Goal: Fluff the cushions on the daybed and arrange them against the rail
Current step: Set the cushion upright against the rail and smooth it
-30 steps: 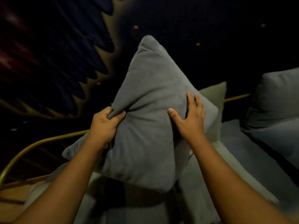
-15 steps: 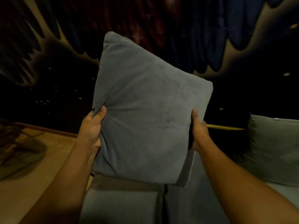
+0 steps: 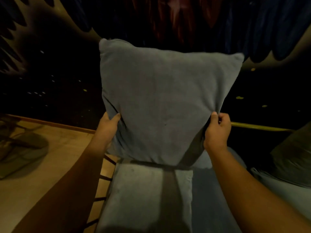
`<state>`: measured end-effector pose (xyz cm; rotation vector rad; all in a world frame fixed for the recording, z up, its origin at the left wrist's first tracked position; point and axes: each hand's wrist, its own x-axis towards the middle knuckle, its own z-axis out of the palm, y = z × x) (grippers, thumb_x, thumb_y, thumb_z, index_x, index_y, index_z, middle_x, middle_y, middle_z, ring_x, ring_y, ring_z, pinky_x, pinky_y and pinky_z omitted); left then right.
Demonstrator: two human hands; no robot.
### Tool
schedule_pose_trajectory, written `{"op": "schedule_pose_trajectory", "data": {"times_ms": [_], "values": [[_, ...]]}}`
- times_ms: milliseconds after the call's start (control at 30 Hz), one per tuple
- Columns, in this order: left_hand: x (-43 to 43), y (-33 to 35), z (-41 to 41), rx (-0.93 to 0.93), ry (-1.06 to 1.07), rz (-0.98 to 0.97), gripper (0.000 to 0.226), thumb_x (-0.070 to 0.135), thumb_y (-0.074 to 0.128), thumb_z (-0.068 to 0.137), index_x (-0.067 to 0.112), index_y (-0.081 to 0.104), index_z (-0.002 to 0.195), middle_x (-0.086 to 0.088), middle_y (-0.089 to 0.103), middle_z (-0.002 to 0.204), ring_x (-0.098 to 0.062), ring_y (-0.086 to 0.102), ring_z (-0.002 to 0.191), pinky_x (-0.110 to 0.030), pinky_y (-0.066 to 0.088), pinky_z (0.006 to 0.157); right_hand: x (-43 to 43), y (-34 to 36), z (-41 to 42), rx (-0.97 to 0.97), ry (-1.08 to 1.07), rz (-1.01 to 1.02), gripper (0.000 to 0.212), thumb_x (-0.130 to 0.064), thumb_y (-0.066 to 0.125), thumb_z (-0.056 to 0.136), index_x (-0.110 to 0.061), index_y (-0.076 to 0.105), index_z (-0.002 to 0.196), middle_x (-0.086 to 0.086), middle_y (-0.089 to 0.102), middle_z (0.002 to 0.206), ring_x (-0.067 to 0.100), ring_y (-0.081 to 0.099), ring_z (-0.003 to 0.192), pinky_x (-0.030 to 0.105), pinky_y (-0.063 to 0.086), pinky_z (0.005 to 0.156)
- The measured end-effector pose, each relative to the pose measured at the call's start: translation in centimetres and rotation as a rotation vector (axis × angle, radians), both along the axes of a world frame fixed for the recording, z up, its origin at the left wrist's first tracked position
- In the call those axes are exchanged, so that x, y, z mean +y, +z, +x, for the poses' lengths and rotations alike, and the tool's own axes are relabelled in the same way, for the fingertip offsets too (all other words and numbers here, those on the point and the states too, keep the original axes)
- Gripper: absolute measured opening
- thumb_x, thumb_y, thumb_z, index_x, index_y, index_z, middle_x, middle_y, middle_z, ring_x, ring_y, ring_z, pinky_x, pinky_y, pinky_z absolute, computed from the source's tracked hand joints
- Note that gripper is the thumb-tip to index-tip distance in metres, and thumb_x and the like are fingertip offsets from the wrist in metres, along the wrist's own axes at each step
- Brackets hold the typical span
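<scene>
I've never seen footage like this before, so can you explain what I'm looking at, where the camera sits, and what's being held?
There is no machine here. A person wears a wide-angle camera on the head, so this single view looks forward and down along both bare forearms.

The left hand and right hand each pinch a side edge of a grey cushion, holding it upright in front of a dark patterned wall. Both hands have a closed grip on the fabric.

Below it lies the daybed's grey seat pad. A brass-coloured rail runs behind on the right, and another cushion rests at the far right. Wooden floor shows on the left. The light is dim, so finer detail is hard to tell.
</scene>
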<state>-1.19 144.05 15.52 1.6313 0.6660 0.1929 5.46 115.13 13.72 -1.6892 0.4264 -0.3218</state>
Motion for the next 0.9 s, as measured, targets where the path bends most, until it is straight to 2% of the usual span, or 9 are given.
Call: {"op": "schedule_pose_trajectory", "data": {"times_ms": [167,267,333,400,533,667,767,833,900], "values": [[-0.1,-3.5,2.2,0.069,-0.051,-0.02,0.087,0.056,0.064,0.074,0.043,0.013,0.143,0.003,0.026,0.154,-0.024,0.033,0.137,-0.051,0.037,0.109,0.0,-2.5,0.7,0.004,0.051,-0.157,0.015,-0.026,0.044,0.097,-0.014,0.048,0.088,-0.004,0.049,0.072,0.009,0.048,0.066,0.028,0.041,0.063],[-0.2,-5.6,3.1,0.189,-0.091,-0.088,0.094,0.049,0.073,0.067,0.059,0.009,0.134,0.006,0.018,0.157,-0.031,0.028,0.139,-0.065,0.039,0.1,-0.3,-5.4,0.4,0.194,0.15,-0.193,0.013,-0.021,0.047,0.095,-0.009,0.05,0.093,0.011,0.054,0.08,0.027,0.055,0.074,0.043,0.047,0.07],[-1.0,-6.5,3.7,0.266,-0.101,-0.175,0.099,0.04,0.078,0.066,0.059,0.008,0.134,0.005,0.015,0.157,-0.035,0.028,0.139,-0.067,0.042,0.093,-0.2,-7.2,-0.4,0.33,0.258,-0.156,0.005,-0.019,0.052,0.092,-0.015,0.049,0.092,0.009,0.056,0.086,0.033,0.059,0.086,0.042,0.05,0.071],[-2.0,-7.4,3.7,0.308,-0.081,-0.151,0.109,0.046,0.082,0.057,0.057,0.006,0.134,0.004,0.014,0.157,-0.036,0.027,0.139,-0.066,0.043,0.092,0.4,-8.3,-1.1,0.428,0.307,-0.108,0.016,-0.019,0.06,0.086,-0.023,0.045,0.093,0.009,0.054,0.098,0.032,0.058,0.094,0.044,0.053,0.077],[-2.2,-9.9,2.9,0.305,-0.034,0.034,0.122,0.073,0.076,0.04,0.056,0.003,0.135,0.0,0.017,0.156,-0.032,0.025,0.141,-0.062,0.036,0.105,1.5,-9.2,-0.8,0.445,0.396,-0.137,0.046,-0.02,0.064,0.08,-0.024,0.04,0.12,0.004,0.051,0.118,0.022,0.052,0.103,0.045,0.051,0.091],[-4.4,-8.2,2.0,0.143,0.03,0.395,0.102,0.033,0.075,0.072,0.032,0.005,0.145,-0.01,0.004,0.157,-0.032,0.016,0.143,-0.05,0.029,0.113,1.5,-8.0,-0.5,0.452,0.412,-0.146,0.06,-0.029,0.068,0.076,-0.016,0.041,0.128,0.004,0.051,0.124,0.025,0.052,0.112,0.041,0.048,0.095],[-5.9,-6.4,1.7,-0.043,-0.154,0.793,0.084,0.032,0.07,0.077,0.037,0.017,0.143,-0.014,0.004,0.157,-0.037,0.011,0.143,-0.054,0.029,0.112,1.1,-6.3,-1.4,0.244,0.3,-0.207,0.072,-0.033,0.072,0.073,-0.017,0.039,0.135,0.009,0.039,0.14,0.018,0.042,0.125,0.04,0.039,0.108],[-6.4,-5.6,2.2,0.06,-0.299,0.905,0.078,0.038,0.065,0.08,0.042,0.019,0.142,-0.01,0.0,0.158,-0.039,0.001,0.144,-0.057,0.022,0.113,1.0,-4.8,-2.0,0.15,0.312,-0.243,0.081,-0.023,0.071,0.08,-0.023,0.023,0.145,0.009,0.018,0.151,0.008,0.027,0.127,0.027,0.027,0.108],[-6.9,-4.8,2.7,0.21,-0.373,0.916,0.08,0.04,0.062,0.082,0.045,0.01,0.143,-0.005,-0.011,0.159,-0.039,-0.008,0.144,-0.06,0.015,0.115,0.9,-3.5,-2.0,0.146,0.425,-0.354,0.086,-0.019,0.067,0.084,-0.033,0.012,0.147,0.009,0.006,0.156,0.018,0.027,0.137,0.03,0.029,0.109]]}}
